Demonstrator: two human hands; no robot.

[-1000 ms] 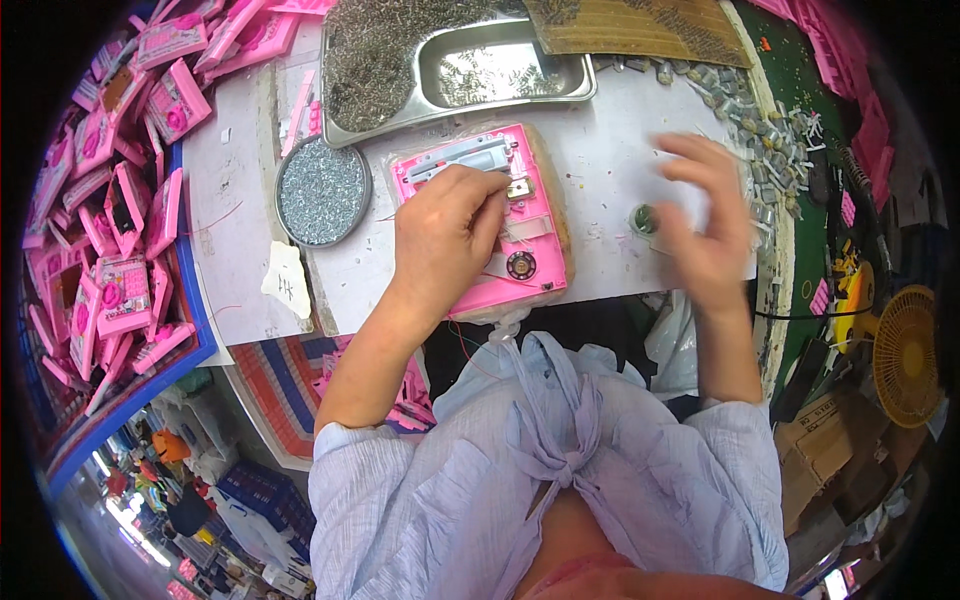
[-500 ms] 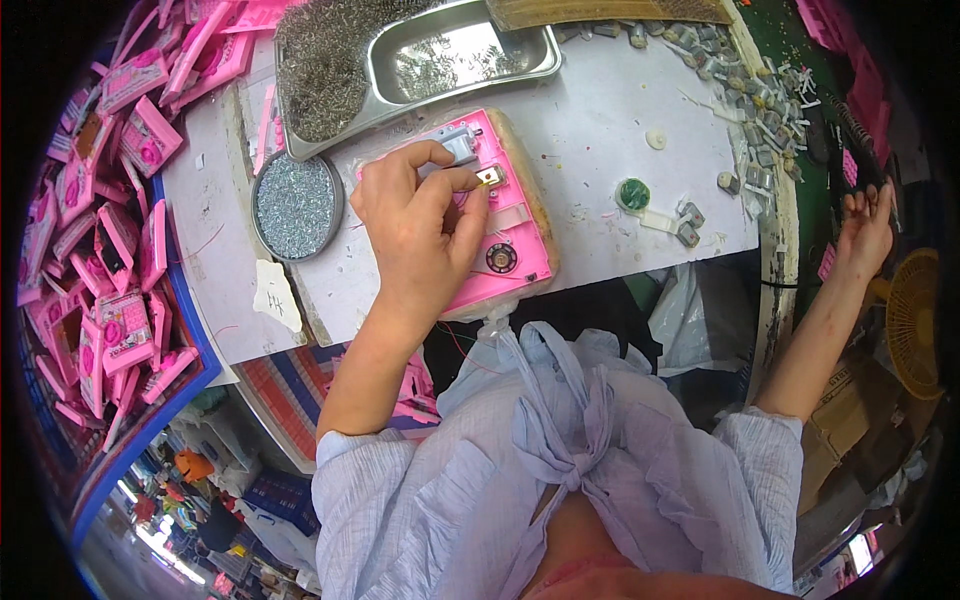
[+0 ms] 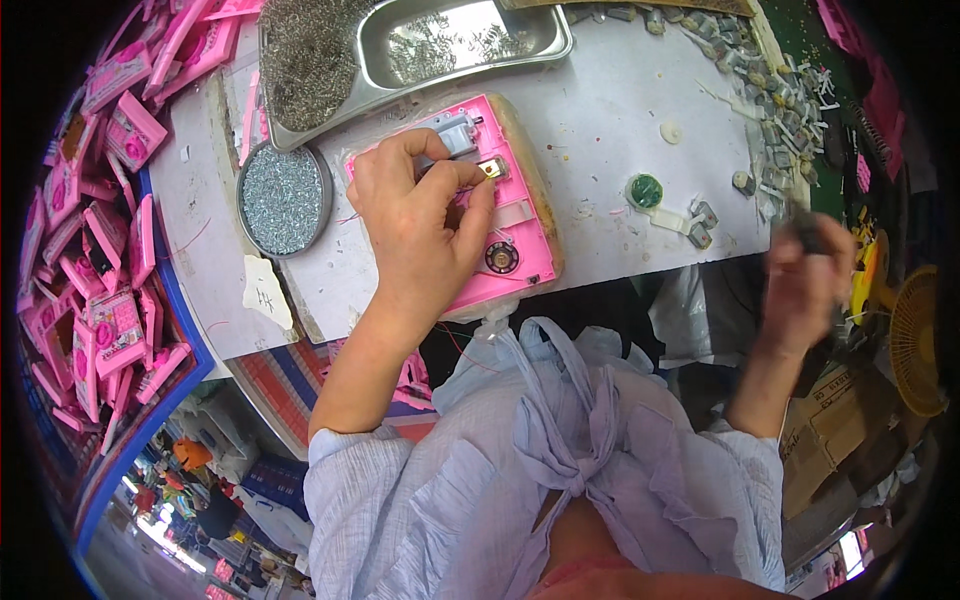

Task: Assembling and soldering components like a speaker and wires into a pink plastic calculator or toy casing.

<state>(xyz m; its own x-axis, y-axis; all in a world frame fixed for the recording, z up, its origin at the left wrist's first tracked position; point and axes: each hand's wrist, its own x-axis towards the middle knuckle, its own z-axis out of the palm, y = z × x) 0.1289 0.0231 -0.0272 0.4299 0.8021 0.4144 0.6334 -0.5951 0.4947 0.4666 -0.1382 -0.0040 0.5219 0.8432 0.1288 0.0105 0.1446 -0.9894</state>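
My left hand (image 3: 425,215) rests over a pink plastic casing (image 3: 535,255), which lies open side up on a padded block (image 3: 540,160). Its thumb and fingers are pinched at a small shiny metal piece (image 3: 491,168) inside the casing. Beside those fingertips sits a grey motor-like part (image 3: 455,137), and a round black speaker-like part (image 3: 501,258) is nearer to me. Off to the right, past the table edge, my right hand (image 3: 803,290) is closed around a dark tool (image 3: 812,235); motion blurs both, so the tool's kind is unclear.
Behind the casing stands a metal tray (image 3: 560,45) with small springs. A round dish (image 3: 327,200) of small screws is at its left. Many pink casings (image 3: 115,330) are heaped far left. Small grey motor-like parts (image 3: 770,125) lie back right, a green-topped round piece (image 3: 643,190) nearer.
My right hand has come back from the far right toward the table, now with a dark tool in it; before, its fingers were stretched out. My left hand stays at the metal piece.
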